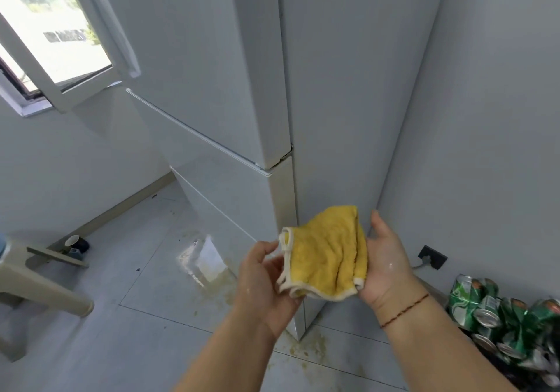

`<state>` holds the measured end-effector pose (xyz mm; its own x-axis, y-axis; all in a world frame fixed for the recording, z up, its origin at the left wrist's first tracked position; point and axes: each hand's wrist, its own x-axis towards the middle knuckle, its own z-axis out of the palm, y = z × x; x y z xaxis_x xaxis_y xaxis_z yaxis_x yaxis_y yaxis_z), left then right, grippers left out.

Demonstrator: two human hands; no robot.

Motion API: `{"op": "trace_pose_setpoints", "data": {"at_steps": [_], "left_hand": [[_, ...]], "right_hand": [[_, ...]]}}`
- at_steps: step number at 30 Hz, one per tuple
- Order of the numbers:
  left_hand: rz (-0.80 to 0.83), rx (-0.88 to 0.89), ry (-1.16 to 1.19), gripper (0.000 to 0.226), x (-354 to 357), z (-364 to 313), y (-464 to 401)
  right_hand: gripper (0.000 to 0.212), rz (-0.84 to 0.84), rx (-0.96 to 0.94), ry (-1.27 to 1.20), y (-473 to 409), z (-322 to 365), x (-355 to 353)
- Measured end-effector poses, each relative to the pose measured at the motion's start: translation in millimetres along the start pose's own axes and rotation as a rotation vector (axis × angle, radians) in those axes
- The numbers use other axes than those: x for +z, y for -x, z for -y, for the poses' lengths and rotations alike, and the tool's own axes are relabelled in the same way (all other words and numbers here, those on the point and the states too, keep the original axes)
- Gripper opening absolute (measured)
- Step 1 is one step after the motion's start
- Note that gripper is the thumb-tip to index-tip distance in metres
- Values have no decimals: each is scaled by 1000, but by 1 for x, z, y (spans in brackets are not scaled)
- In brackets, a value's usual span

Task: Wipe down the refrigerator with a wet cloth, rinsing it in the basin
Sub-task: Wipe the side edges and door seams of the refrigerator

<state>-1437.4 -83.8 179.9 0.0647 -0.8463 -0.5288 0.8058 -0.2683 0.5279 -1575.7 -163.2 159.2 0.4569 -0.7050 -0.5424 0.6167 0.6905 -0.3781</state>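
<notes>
A yellow cloth (325, 255) with a white hem is folded between my two hands, in front of the lower corner of the white refrigerator (339, 94). My left hand (263, 282) pinches the cloth's left hem with curled fingers. Under the cloth's right side lies my right hand (386, 264), palm up with straight fingers, supporting it. Both hands look wet. The refrigerator stands tall ahead, with its front doors to the left and its side panel facing me. No basin is in view.
Crushed green cans (500, 316) are piled at the lower right against the wall. A beige plastic stool (36, 276) stands at the left. Yellowish wet stains (209, 282) mark the tiled floor by the refrigerator's base. An open window (54, 33) is at the upper left, and a wall socket (431, 256) sits low at the right.
</notes>
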Motion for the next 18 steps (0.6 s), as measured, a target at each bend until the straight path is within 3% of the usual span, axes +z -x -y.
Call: {"op": "trace_pose_setpoints", "data": {"at_steps": [6, 18], "left_hand": [[-109, -152, -25, 35, -39, 48, -35], [-375, -237, -23, 29, -109, 126, -111]], "right_hand": [[66, -182, 62, 8, -24, -28, -61], [66, -296, 328, 104, -105, -53, -155]]}}
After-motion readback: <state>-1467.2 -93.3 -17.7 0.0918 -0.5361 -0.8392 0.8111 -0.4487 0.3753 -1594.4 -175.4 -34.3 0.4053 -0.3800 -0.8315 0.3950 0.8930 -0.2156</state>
